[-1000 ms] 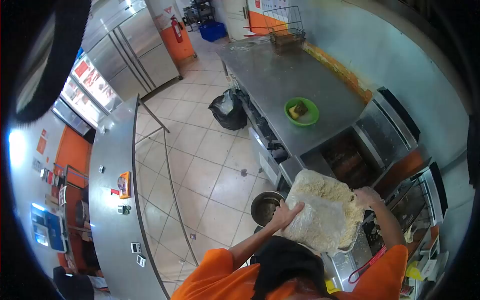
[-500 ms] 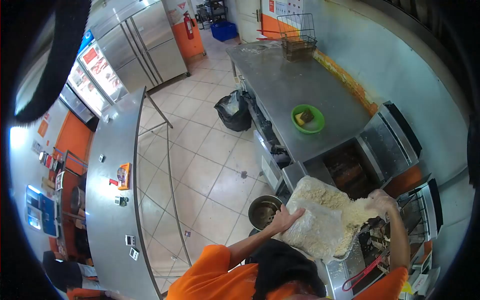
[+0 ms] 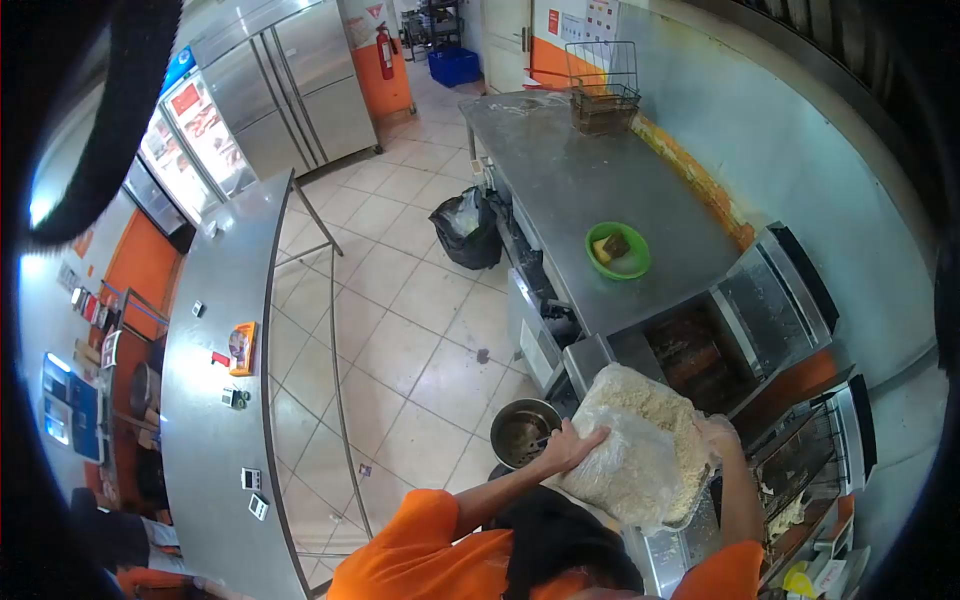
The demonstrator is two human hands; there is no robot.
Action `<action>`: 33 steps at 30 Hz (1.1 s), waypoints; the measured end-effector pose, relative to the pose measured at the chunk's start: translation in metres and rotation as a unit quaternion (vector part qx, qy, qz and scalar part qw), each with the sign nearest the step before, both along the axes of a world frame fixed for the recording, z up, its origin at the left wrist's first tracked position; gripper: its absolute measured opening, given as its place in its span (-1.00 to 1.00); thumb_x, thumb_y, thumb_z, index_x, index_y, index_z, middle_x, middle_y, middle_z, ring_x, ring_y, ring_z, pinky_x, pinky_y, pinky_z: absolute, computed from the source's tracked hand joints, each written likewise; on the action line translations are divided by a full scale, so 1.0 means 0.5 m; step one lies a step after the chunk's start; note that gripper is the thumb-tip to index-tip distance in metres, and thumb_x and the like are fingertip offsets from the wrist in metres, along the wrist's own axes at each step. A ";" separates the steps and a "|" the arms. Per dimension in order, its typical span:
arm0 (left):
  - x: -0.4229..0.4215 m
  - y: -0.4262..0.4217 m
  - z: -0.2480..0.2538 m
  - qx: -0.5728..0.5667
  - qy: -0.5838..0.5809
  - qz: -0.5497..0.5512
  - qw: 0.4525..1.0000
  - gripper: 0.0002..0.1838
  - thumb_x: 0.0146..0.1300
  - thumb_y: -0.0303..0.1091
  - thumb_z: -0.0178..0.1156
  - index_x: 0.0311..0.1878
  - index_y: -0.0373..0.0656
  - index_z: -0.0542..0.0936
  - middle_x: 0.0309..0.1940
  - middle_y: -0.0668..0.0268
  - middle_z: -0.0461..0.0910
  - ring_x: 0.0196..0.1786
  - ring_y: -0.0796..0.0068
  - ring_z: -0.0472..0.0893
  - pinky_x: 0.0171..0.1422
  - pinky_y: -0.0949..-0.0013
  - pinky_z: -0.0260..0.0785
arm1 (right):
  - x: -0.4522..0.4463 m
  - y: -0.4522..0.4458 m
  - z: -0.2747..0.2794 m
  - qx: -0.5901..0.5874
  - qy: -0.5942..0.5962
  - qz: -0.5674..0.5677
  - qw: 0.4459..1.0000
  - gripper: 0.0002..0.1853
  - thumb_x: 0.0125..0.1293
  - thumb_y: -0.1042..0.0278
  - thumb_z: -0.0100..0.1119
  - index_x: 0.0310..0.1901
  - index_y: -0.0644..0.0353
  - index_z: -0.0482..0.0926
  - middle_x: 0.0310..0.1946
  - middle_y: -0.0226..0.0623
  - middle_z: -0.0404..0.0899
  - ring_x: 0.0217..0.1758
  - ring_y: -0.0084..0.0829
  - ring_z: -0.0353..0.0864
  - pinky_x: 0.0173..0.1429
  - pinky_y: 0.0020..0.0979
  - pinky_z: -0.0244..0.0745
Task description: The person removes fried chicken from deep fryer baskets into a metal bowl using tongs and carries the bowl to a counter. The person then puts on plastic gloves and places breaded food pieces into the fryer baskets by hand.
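A tray (image 3: 682, 522) heaped with pale crumbs (image 3: 668, 415) rests close to my body, and a clear plastic sheet (image 3: 625, 465) covers much of the heap. My left hand (image 3: 576, 447) grips the tray's left side, its fingers and thumb over the plastic. At the right edge of the crumbs is my right hand (image 3: 718, 436), in what looks like a thin clear glove. Its fingertips are down by the crumbs, and whether they hold any is hidden. Right of that arm, pale pieces (image 3: 788, 516) lie by a wire fryer basket (image 3: 800, 462).
An open fryer (image 3: 700, 350) sits beyond the tray. A metal pot (image 3: 525, 432) stands on the left. The steel counter (image 3: 560, 170) carries a green bowl (image 3: 617, 250) and a wire basket (image 3: 604, 105). A black bin bag (image 3: 467, 230) is on the floor; a long steel table (image 3: 215, 400) runs along the left.
My right hand has moved left from beside the tray, where it held a clump of pale crumbs, back to the tray's edge. Pale pieces now show by the fryer basket. My left hand keeps its hold.
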State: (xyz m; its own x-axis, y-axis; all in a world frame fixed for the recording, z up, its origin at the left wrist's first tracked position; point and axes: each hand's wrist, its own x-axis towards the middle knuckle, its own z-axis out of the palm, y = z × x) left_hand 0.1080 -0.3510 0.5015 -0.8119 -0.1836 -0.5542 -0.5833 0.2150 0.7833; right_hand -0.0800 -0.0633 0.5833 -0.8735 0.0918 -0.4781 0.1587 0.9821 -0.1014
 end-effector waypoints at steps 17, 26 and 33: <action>0.006 -0.004 -0.013 -0.004 -0.012 -0.001 1.000 0.41 -0.04 0.66 0.01 0.37 -0.68 0.00 0.26 -0.50 0.22 0.37 -0.33 0.28 0.46 0.03 0.13 | 0.008 -0.012 -0.158 0.004 0.124 -0.083 0.989 -0.33 0.05 -0.29 0.34 -0.31 0.37 0.67 -0.23 0.00 0.70 -0.22 -0.22 0.74 -0.17 -0.22 0.63; 0.010 -0.005 -0.002 -0.011 -0.002 0.006 1.000 0.41 -0.04 0.66 0.02 0.35 -0.71 0.01 0.22 -0.52 0.24 0.33 -0.34 0.33 0.42 0.00 0.18 | -0.027 0.063 -0.300 -0.079 0.178 -0.153 0.969 -0.26 0.08 -0.38 0.26 -0.11 0.29 0.70 -0.19 -0.09 0.71 -0.16 -0.26 0.70 -0.07 -0.25 0.55; 0.007 -0.007 -0.013 -0.012 -0.010 -0.002 1.000 0.38 -0.01 0.61 0.05 0.35 -0.71 0.02 0.25 -0.48 0.24 0.35 -0.30 0.31 0.45 0.03 0.14 | 0.008 -0.003 -0.124 -0.108 0.008 -0.138 0.985 -0.27 0.05 -0.25 0.41 0.03 0.30 0.64 -0.21 -0.23 0.70 -0.22 -0.33 0.64 -0.10 -0.23 0.50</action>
